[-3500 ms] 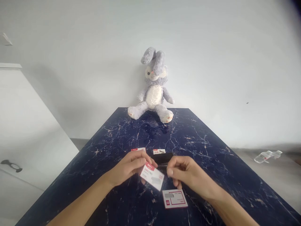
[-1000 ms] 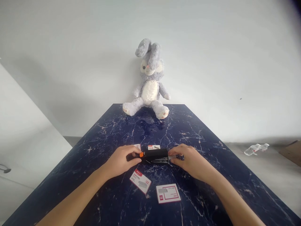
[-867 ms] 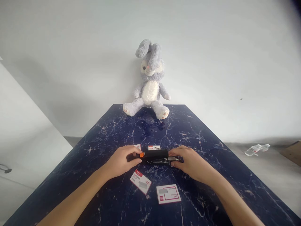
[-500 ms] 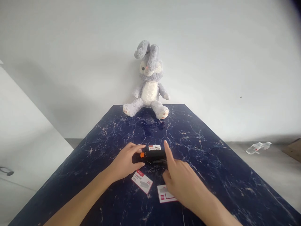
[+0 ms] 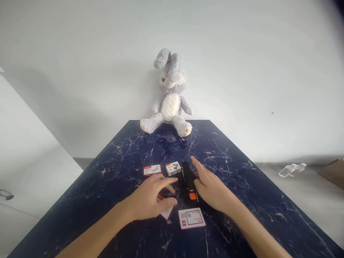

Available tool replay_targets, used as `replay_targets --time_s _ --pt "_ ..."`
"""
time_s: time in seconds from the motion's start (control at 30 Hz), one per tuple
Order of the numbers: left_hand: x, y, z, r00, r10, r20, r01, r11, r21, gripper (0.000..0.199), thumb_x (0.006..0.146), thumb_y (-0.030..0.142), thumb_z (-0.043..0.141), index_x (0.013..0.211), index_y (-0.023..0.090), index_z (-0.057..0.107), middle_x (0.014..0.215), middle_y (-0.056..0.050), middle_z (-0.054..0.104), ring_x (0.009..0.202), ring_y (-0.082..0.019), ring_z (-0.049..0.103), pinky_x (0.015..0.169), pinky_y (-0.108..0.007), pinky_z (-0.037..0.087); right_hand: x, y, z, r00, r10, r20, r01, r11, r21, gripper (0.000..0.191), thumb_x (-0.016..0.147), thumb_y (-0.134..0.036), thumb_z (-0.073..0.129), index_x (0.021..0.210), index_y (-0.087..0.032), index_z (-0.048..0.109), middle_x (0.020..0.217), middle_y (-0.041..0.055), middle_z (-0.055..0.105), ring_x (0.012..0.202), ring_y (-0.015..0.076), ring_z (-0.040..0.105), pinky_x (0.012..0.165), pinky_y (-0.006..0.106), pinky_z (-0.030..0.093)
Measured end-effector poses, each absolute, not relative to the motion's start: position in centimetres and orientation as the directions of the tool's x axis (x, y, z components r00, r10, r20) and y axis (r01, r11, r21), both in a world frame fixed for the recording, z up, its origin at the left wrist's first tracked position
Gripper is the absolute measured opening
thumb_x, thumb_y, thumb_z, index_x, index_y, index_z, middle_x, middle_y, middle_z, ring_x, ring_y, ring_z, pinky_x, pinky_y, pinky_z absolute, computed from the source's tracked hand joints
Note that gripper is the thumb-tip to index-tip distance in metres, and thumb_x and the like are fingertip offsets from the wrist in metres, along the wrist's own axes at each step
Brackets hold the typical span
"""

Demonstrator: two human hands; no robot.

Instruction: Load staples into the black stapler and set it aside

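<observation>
A black stapler [image 5: 188,177] with an orange end piece lies on the dark blue marbled table [image 5: 231,150], lengthwise between my hands. My left hand [image 5: 152,195] is open to the left of it, fingers and thumb apart with nothing between them. It partly covers a tilted white-and-red staple box [image 5: 167,213]. My right hand [image 5: 208,182] rests against the stapler's right side, index finger stretched forward; its other fingers are partly hidden. A small white box [image 5: 173,168] with a stapler-like picture stands just beyond my left fingertips.
Another white-and-red box [image 5: 152,170] lies to the left, and a flat white box with a red frame [image 5: 191,218] is nearer me. A grey plush rabbit [image 5: 170,96] sits against the wall at the far edge. Clear plastic bottles [image 5: 291,170] lie on the floor at right.
The stapler has turned from crosswise to lengthwise, its orange end now toward me. My left hand has let go of it and moved right and nearer. My right hand has shifted slightly right.
</observation>
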State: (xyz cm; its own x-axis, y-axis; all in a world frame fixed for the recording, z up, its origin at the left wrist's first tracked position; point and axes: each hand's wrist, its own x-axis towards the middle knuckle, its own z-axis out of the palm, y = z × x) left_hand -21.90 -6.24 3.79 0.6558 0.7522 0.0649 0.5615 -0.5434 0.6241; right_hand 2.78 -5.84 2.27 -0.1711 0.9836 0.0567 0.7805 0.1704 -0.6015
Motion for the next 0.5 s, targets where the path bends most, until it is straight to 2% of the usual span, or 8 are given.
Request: replay_targets --time_s 0.07,0.13,0.2,0.27,0.33,0.4,0.43,0.5 --pt "-22.6 -5.8 4.3 0.601 0.791 0.115 0.602 -0.543 0.585 0.042 0.094 0.043 0.054 0.134 0.031 0.056 0.119 -0.004 0.068 0.113 -0.027 0.057 0.099 -0.045 0.044 3.4 -5.7 3.1 -0.181 0.983 0.030 0.773 0.161 -0.614 0.063 0.091 -0.021 0.037 0.152 -0.029 0.028 0.149 0.0073 0.047 0.130 0.0272 0.051 0.104 0.044 0.042" --pt "-23.5 -5.3 4.9 0.583 0.802 0.131 0.625 -0.545 0.559 0.035 0.093 0.036 0.054 0.127 0.031 0.061 0.123 -0.004 0.066 0.118 -0.027 0.054 0.103 -0.044 0.042 3.7 -5.7 4.2 -0.181 0.983 0.023 0.750 0.153 -0.644 0.053 0.092 -0.022 0.035 0.145 -0.028 0.039 0.139 0.0066 0.056 0.123 0.0256 0.057 0.098 0.041 0.046" --pt "-24.4 -5.0 5.5 0.629 0.776 0.043 0.619 -0.533 0.577 0.040 0.087 0.034 0.062 0.127 0.033 0.062 0.129 -0.003 0.062 0.122 -0.028 0.053 0.103 -0.043 0.042 3.9 -6.0 5.5 -0.150 0.987 0.060 0.747 0.153 -0.647 0.043 0.094 -0.027 0.036 0.136 -0.027 0.048 0.131 0.0063 0.062 0.111 0.0242 0.063 0.090 0.038 0.049" --pt "-25.1 -5.2 5.8 0.699 0.707 -0.108 0.604 -0.503 0.618 0.051 0.077 0.034 0.071 0.127 0.037 0.062 0.134 -0.002 0.058 0.117 -0.029 0.057 0.093 -0.038 0.049 3.8 -7.0 6.5 -0.111 0.984 0.140 0.778 0.174 -0.604 0.032 0.095 -0.034 0.039 0.121 -0.026 0.056 0.121 0.0069 0.066 0.095 0.0235 0.067 0.079 0.036 0.052" --pt "-25.5 -5.6 5.7 0.719 0.670 -0.182 0.609 -0.482 0.631 0.055 0.072 0.032 0.074 0.125 0.039 0.063 0.129 -0.001 0.060 0.107 -0.027 0.062 0.083 -0.034 0.052 3.4 -9.0 6.7 -0.096 0.973 0.211 0.816 0.198 -0.543 0.025 0.095 -0.041 0.042 0.104 -0.026 0.060 0.102 0.0066 0.069 0.079 0.0226 0.067 0.067 0.034 0.051" --pt "-25.4 -5.9 5.2 0.682 0.714 -0.159 0.642 -0.481 0.597 0.053 0.073 0.036 0.072 0.125 0.039 0.063 0.122 -0.002 0.063 0.105 -0.028 0.062 0.083 -0.034 0.051 2.5 -11.7 5.6 -0.063 0.972 0.228 0.846 0.173 -0.504 0.023 0.095 -0.047 0.045 0.090 -0.027 0.057 0.086 0.0049 0.068 0.067 0.0218 0.065 0.057 0.032 0.049" --pt "-25.3 -6.1 4.9 0.653 0.746 -0.131 0.665 -0.481 0.571 0.056 0.073 0.042 0.073 0.128 0.037 0.062 0.121 -0.004 0.064 0.107 -0.030 0.062 0.085 -0.036 0.050 1.9 -13.0 4.5 -0.039 0.965 0.259 0.856 0.166 -0.489 0.023 0.093 -0.050 0.048 0.089 -0.028 0.055 0.084 0.0048 0.066 0.064 0.0219 0.065 0.053 0.032 0.048" --pt "-25.1 -6.2 4.5 0.622 0.776 -0.107 0.699 -0.489 0.522 0.075 0.066 0.058 0.076 0.135 0.035 0.057 0.124 -0.006 0.063 0.112 -0.034 0.059 0.087 -0.038 0.049 0.4 -15.0 1.7 0.018 0.944 0.328 0.884 0.138 -0.447 0.029 0.085 -0.056 0.058 0.085 -0.028 0.051 0.082 0.0052 0.064 0.064 0.0239 0.064 0.050 0.033 0.048"
